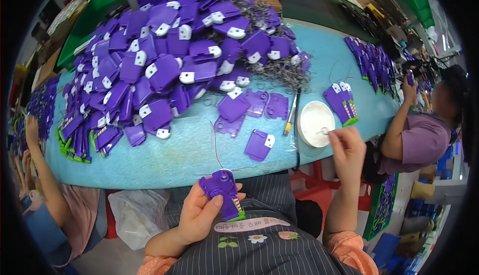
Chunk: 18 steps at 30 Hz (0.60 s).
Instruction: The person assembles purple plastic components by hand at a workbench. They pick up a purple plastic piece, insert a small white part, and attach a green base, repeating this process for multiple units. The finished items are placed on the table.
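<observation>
My left hand (199, 214) holds a purple plastic piece with a green striped end (223, 188) over my lap, just below the table's near edge. A thin red thread runs up from the piece onto the table. My right hand (345, 147) is raised at the table's right front, its fingertips pinched on a small metal ring (325, 131) just over a round white lid (314, 123). A loose purple plate with a white tab (259, 143) lies on the blue table (174, 160) between my hands.
A big heap of purple plates with white tabs (169, 60) and tangled metal rings covers the table's middle and left. A pen-like tool (290, 115) lies beside the lid. Stacked finished pieces (342, 103) lie right. Other people work at the left (45, 185) and right (419, 135).
</observation>
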Motion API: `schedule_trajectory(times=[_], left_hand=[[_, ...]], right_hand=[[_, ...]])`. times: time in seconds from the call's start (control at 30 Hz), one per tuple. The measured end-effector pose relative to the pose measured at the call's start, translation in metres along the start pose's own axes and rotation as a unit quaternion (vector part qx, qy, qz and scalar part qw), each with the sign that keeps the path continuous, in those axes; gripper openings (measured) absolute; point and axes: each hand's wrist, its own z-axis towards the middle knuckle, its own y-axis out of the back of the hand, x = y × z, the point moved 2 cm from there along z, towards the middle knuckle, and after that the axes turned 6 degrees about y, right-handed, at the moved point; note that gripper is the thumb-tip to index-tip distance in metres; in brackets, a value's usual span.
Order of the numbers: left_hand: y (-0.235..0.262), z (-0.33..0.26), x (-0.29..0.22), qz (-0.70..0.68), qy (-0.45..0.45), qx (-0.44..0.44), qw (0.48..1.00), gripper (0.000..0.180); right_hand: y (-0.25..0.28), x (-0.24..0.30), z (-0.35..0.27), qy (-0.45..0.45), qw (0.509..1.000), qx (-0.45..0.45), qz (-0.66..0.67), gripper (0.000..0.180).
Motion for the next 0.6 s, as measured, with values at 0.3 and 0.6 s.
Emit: schedule_trajectory(times=[0.3,0.6], left_hand=[[-0.016,0.014,-0.004,-0.031,0.046,0.056,0.997,0.036],[-0.025,0.021,-0.012,0.024,0.021,0.076,0.997,0.036]], right_hand=[[-0.007,0.026,-0.018,-0.077,0.952,-0.033,0.293,0.002],[-0.057,0.084,-0.035,-0.053,0.812,0.208,0.542,0.003]])
